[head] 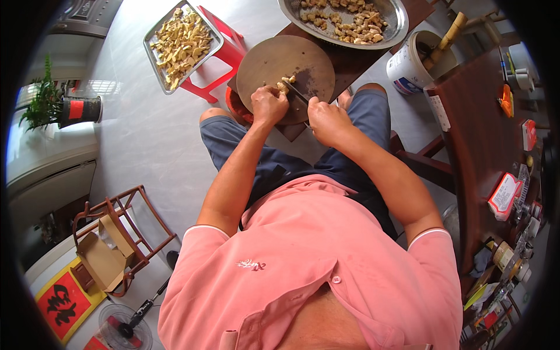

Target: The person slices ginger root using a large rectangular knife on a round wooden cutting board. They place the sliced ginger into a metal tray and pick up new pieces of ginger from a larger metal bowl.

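A round wooden chopping board [267, 61] lies before me between my knees. My left hand [269, 104] holds a piece of ginger root [282, 87] down near the middle of the board. In my right hand [328, 120] is the handle of a knife [298, 93], its dark blade pointing up and left to the ginger. A small piece of ginger [289, 79] lies by the blade tip. Ginger slices cover a metal tray [156, 70] at the upper left, and knobbly ginger roots lie in a perforated steel basin [396, 38] at the upper right.
The tray rests on a red plastic stool [221, 57]. A white bucket [409, 65] stands at the right, beside a dark wooden table [477, 131] bearing several small items. At the lower left are a wooden chair [144, 232] with an open cardboard box [100, 262] and a fan [125, 328].
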Demonstrator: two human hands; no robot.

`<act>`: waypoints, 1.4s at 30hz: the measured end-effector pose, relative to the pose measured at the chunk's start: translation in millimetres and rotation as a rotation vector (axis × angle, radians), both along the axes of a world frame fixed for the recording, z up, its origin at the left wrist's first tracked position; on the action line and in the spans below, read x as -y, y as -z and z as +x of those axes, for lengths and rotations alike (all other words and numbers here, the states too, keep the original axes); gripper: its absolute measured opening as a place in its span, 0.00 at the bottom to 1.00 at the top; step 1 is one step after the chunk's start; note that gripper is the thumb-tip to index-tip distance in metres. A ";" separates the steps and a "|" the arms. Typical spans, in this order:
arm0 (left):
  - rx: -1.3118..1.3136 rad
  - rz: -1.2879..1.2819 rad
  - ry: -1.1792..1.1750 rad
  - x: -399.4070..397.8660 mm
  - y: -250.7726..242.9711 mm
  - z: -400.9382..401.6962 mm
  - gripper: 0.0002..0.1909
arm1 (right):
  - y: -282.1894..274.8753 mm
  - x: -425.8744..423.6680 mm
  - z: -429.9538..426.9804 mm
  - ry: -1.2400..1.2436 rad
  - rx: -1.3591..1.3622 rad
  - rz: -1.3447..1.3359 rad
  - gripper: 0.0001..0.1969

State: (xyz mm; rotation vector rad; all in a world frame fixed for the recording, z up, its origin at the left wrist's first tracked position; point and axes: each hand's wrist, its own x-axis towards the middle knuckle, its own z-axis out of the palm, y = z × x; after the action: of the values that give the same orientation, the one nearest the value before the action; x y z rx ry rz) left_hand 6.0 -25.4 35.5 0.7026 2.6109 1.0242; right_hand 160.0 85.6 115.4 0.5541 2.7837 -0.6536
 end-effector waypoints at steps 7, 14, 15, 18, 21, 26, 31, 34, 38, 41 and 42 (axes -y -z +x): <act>0.044 0.068 -0.093 2.8 1.5 10.5 0.13 | 19.7 -1.2 7.8 0.017 -0.077 -0.058 0.12; 0.099 0.087 -0.193 8.1 9.9 9.1 0.13 | -3.8 0.4 23.0 0.015 -0.110 -0.018 0.13; 0.101 0.088 -0.192 7.7 10.2 8.9 0.13 | -5.3 2.3 25.2 0.015 -0.108 -0.017 0.13; 0.069 0.069 -0.188 6.7 9.7 9.5 0.13 | -7.9 7.2 30.1 0.005 -0.080 -0.040 0.12; 0.029 0.079 -0.211 2.4 6.7 14.3 0.13 | -6.0 8.2 33.5 0.008 -0.047 -0.055 0.11; -0.008 0.084 -0.219 2.6 5.1 15.2 0.12 | -6.1 10.0 30.6 -0.003 -0.030 -0.082 0.13; -0.019 0.075 -0.206 0.7 2.0 15.2 0.12 | -7.8 6.1 26.9 -0.027 -0.021 -0.087 0.11; -0.003 0.058 -0.183 0.3 -0.5 12.9 0.12 | -7.0 -0.7 21.2 -0.073 -0.016 -0.066 0.10; 0.034 0.027 -0.168 0.7 2.7 7.0 0.11 | -3.2 -3.7 13.2 -0.085 0.018 -0.066 0.10; -0.010 -0.004 -0.173 0.5 1.7 11.0 0.11 | -2.0 0.2 12.6 -0.066 0.035 -0.083 0.09; -0.013 0.000 -0.170 1.8 2.8 12.7 0.11 | 0.8 1.8 14.3 -0.062 0.031 -0.078 0.09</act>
State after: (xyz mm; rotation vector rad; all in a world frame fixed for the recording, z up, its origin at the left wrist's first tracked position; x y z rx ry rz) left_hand 18.7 -27.2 32.7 0.4956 2.7196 1.0694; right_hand 174.2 83.8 114.6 0.4559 2.7211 -0.7305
